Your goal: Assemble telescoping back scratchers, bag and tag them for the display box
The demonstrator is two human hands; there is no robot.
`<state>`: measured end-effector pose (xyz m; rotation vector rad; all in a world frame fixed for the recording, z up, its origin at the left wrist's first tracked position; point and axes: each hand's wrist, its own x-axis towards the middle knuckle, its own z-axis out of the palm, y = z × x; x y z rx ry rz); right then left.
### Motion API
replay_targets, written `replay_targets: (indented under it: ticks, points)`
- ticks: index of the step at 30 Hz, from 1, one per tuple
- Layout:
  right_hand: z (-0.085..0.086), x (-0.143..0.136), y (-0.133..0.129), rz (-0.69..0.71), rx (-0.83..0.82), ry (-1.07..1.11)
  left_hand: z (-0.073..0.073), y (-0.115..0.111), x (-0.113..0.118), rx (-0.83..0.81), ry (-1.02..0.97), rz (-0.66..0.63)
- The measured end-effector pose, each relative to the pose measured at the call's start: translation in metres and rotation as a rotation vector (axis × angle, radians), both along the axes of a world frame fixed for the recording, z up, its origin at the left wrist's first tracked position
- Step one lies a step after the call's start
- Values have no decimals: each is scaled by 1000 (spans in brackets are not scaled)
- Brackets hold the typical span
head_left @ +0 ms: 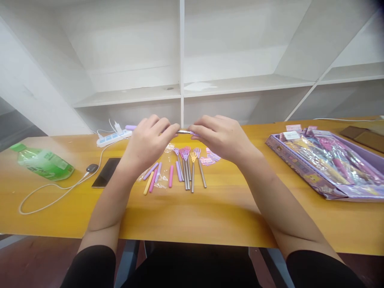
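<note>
Raised over the table, a thin metal rod spans the gap between my two hands. My left hand is closed round a purple handle, whose end sticks out to the left. My right hand pinches the rod's other end, where a bit of purple shows; the fingers hide most of it. Below lie several metal rods with small hand-shaped heads in purple, pink and yellow. Left of them are loose handles, among them a yellow one and a pink one, some on clear plastic wrap.
On the left are a green bottle, a dark phone, a cable with a small black device and a power strip. Pink cards lie behind the rods. A purple box of wrapped items stands right; white shelves rise behind.
</note>
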<state>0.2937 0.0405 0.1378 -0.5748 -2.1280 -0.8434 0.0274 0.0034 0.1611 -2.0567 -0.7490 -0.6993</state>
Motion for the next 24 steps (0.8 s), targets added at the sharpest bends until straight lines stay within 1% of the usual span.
replay_targets:
  ticks: [3,6,9,11,14,16,18,19,21,22,24]
  points:
    - [-1,1,3,6,-18,14,-3,4,4,38,36,-45]
    - [-2,2,7,14,-25,16,-5,11,3,98,44,-65]
    - [-1,6,13,19,-9,18,-4,18,-4,133,29,-64]
    - [1,12,19,10,-5,30,-1,24,-14,139,2,-46]
    - [8,34,29,-27,-16,80,7,36,-40,135,-69,-7]
    - [13,56,38,-45,-52,129,13,47,-64,107,-118,-9]
    - [17,85,47,-34,-112,199,18,57,-91,110,-162,-40]
    - [19,102,52,-18,-132,252,21,61,-105,106,-202,-29]
    - [23,136,59,-26,-147,327,25,66,-133,103,-272,-43]
    - [24,153,62,-51,-148,367,27,67,-145,88,-299,-51]
    - [27,181,62,-183,-172,476,30,66,-164,40,-355,-35]
